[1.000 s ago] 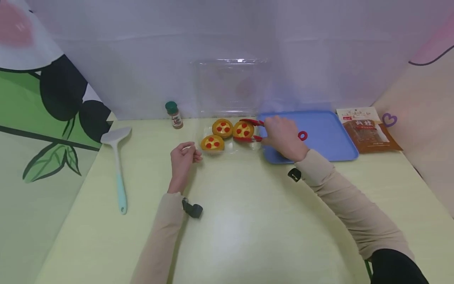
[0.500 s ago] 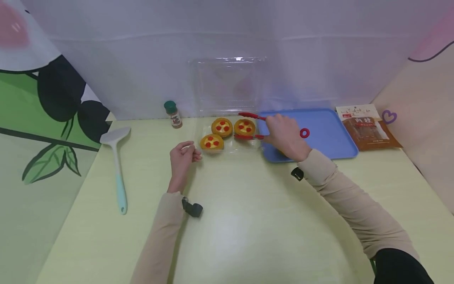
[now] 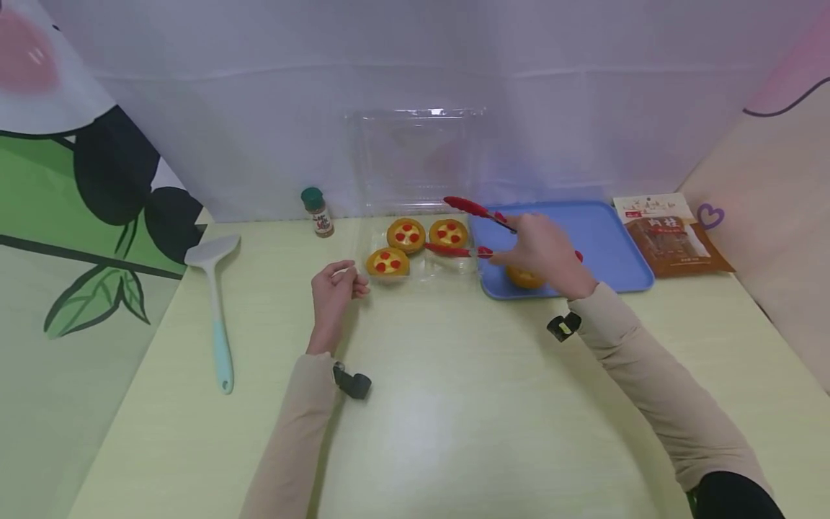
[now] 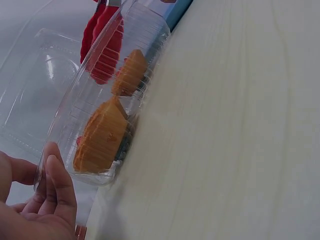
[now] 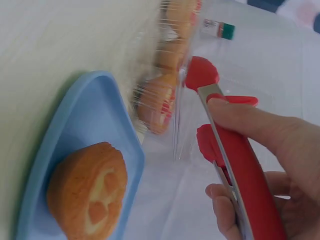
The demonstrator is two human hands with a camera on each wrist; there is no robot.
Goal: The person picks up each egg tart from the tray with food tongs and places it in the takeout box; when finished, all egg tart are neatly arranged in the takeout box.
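Note:
My left hand (image 3: 333, 294) pinches the rim of a clear plastic box (image 4: 65, 107) between thumb and fingers. The box's lid (image 3: 421, 155) stands raised at the back. Inside sit three round tarts with yellow tops and red pieces: a front-left tart (image 3: 387, 263), a back-left tart (image 3: 406, 235) and a right tart (image 3: 448, 236). With my right hand (image 3: 541, 252) I grip red-and-metal tongs (image 5: 240, 160). Their red tips are spread apart beside the right tart, nothing between them. Below my right hand, another tart (image 5: 90, 190) lies on the blue tray (image 3: 616, 252), partly hidden in the head view.
A spice jar with a green cap (image 3: 317, 213) stands left of the box. A spatula (image 3: 217, 310) with a pale blue handle lies farther left. Right of the tray, a brown and white food packet (image 3: 671, 234) leans near the wall. A fabric backdrop (image 3: 259, 130) closes off the back.
The tongs, first around the right tart, have spread wider and drawn back to the right with my right hand. More of the tray's tart shows. My left hand stays put.

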